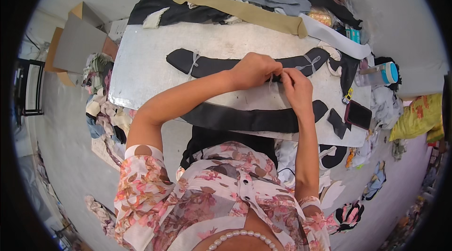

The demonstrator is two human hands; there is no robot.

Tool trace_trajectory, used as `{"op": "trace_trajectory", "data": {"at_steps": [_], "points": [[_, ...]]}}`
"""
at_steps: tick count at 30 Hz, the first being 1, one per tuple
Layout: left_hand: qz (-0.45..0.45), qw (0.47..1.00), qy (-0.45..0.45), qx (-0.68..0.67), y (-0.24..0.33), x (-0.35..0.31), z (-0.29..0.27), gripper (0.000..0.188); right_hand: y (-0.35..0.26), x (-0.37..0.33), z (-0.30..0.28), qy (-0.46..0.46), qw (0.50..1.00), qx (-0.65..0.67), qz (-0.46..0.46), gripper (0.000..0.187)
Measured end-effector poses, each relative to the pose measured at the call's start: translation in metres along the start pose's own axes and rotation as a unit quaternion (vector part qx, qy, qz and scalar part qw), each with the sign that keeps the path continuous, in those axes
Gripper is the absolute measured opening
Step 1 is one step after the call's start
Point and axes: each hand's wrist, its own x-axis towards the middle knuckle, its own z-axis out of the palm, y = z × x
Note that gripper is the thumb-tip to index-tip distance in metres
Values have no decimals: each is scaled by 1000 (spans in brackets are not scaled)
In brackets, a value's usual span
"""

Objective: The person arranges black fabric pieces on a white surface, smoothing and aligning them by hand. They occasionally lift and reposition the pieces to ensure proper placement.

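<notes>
A curved bundle of black cloth pieces (216,66) lies across the table. Pale grey ties are knotted round it near its left end (194,62) and right end (310,64). Over its middle my left hand (256,69) is closed, fingertips pinched on a thin grey strip (271,80). My right hand (298,92) meets it there, thumb and fingers pressed together at the same spot; what lies between them is mostly hidden. Nearer me, a second curved black piece (245,118) rests along the table's front edge, partly under my right wrist.
Cloth is heaped at the table's (146,69) far side, with a tan strip (240,11) on top. At the right are a phone (358,115), a small black scrap (337,123) and a clear jar with a blue lid (376,75). Cardboard boxes (77,44) stand left.
</notes>
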Motion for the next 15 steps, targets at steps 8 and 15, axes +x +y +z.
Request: {"op": "trace_trajectory", "data": {"at_steps": [8,15], "points": [[83,989,54,107,-12,-9,9,10,-4,5,-2,-7,1000,-8,28,12],[48,995,52,73,-13,-9,6,12,10,15,5,-23,994,-58,-87,11]]}}
